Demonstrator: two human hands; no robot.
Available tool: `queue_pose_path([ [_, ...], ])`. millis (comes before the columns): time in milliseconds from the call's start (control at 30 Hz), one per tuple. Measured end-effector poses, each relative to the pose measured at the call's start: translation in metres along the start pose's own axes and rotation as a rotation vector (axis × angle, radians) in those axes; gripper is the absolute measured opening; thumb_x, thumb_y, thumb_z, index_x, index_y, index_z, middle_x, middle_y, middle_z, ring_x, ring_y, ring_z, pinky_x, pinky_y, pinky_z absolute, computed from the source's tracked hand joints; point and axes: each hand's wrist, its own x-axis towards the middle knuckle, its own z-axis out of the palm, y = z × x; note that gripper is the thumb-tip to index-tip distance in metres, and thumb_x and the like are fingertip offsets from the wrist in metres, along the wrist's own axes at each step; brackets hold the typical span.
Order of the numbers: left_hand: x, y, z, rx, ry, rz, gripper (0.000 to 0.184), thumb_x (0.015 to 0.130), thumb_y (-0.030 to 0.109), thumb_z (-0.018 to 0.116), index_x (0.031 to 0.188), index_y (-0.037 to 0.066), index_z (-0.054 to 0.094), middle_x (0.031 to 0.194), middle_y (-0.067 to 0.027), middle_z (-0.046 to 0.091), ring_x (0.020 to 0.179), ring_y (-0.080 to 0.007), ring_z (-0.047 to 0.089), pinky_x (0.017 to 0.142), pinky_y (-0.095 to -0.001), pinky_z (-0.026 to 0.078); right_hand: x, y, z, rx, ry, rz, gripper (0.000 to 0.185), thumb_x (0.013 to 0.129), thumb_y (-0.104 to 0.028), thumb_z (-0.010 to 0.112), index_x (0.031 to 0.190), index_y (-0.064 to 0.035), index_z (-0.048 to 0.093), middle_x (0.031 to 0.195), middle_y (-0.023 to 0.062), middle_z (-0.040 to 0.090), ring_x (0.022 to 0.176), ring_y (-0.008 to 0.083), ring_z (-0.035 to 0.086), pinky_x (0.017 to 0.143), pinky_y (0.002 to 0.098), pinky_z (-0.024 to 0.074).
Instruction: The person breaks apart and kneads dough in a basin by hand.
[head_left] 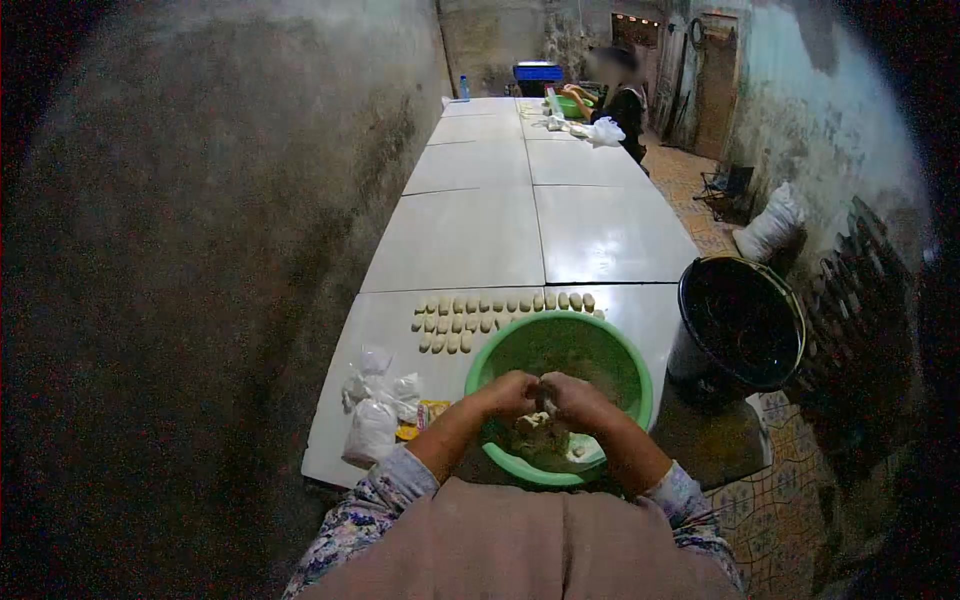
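Both hands [575,398] meet over pale dough [532,420] inside a green basin [642,370]

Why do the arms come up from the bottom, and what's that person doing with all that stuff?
There's no machine here, just a person's two bare hands. The one picture comes from a camera worn on their head, looking forward and down, so you see almost what they see.

The left hand and right hand are close together over a big green bowl. They seem to be working something pale, maybe dough, but the fingers hide most of it.

On the long white table, small pale pieces lie in rows behind the bowl. To the left are plastic bags and a yellow packet. A dark bucket is on the right. Far away, another person is beside the table.
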Motion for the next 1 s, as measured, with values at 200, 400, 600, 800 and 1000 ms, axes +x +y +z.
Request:
queue_pose_path([
  [200, -0.004, 0.006, -0.004, 0.107, 0.071, -0.077, 0.032, 0.066, 0.014, 0.065, 0.096, 0.004, 0.06, 0.078, -0.0149, 0.062, 0.066, -0.0225, 0.058, 0.063, -0.0342, 0.046, 0.006, -0.015, -0.007, 0.257, 0.031, 0.173, 0.023, 0.074, -0.012, 0.057, 0.093, -0.0014, 0.049, 0.093, 0.0214, 0.054, 0.085, 0.0383, 0.053, 0.07, 0.0413, 0.0419],
  [400, -0.009, 0.009, -0.006, 0.054, 0.089, -0.03, 0.035, 0.067, 0.016, 0.066, 0.099, 0.004, 0.06, 0.083, -0.0162, 0.062, 0.071, -0.0284, 0.06, 0.066, -0.0356, 0.046, 0.013, 0.014, 0.006, 0.114, 0.097, 0.162, 0.023, 0.076, -0.018, 0.057, 0.09, -0.0009, 0.049, 0.083, 0.0221, 0.055, 0.078, 0.0369, 0.054, 0.066, 0.0411, 0.0425],
  [600, -0.015, 0.025, -0.011, 0.068, -0.033, -0.118, 0.033, 0.068, 0.025, 0.065, 0.093, 0.003, 0.061, 0.08, -0.0191, 0.06, 0.073, -0.0303, 0.059, 0.066, -0.0376, 0.045, 0.008, -0.005, -0.007, -0.094, -0.039, 0.121, 0.018, 0.078, -0.014, 0.053, 0.089, 0.0005, 0.054, 0.086, 0.0216, 0.058, 0.079, 0.0354, 0.058, 0.067, 0.041, 0.0441],
  [800, -0.02, 0.039, -0.013, 0.0, -0.088, -0.141, 0.03, 0.072, 0.026, 0.061, 0.092, 0.003, 0.06, 0.078, -0.0201, 0.06, 0.073, -0.032, 0.059, 0.066, -0.0384, 0.045, 0.007, 0.013, 0.001, 0.088, -0.029, 0.092, 0.02, 0.071, -0.011, 0.061, 0.087, -0.0001, 0.056, 0.086, 0.0209, 0.059, 0.081, 0.0365, 0.057, 0.068, 0.041, 0.0445],
  [1000, -0.017, 0.023, -0.007, -0.052, -0.123, 0.025, 0.032, 0.076, 0.028, 0.055, 0.092, 0.001, 0.059, 0.08, -0.0215, 0.059, 0.073, -0.033, 0.058, 0.068, -0.0392, 0.045, 0.0, 0.003, -0.007, -0.015, -0.072, 0.023, 0.017, 0.071, -0.008, 0.062, 0.087, -0.0029, 0.057, 0.082, 0.0151, 0.06, 0.074, 0.0281, 0.059, 0.065, 0.0361, 0.0448],
])
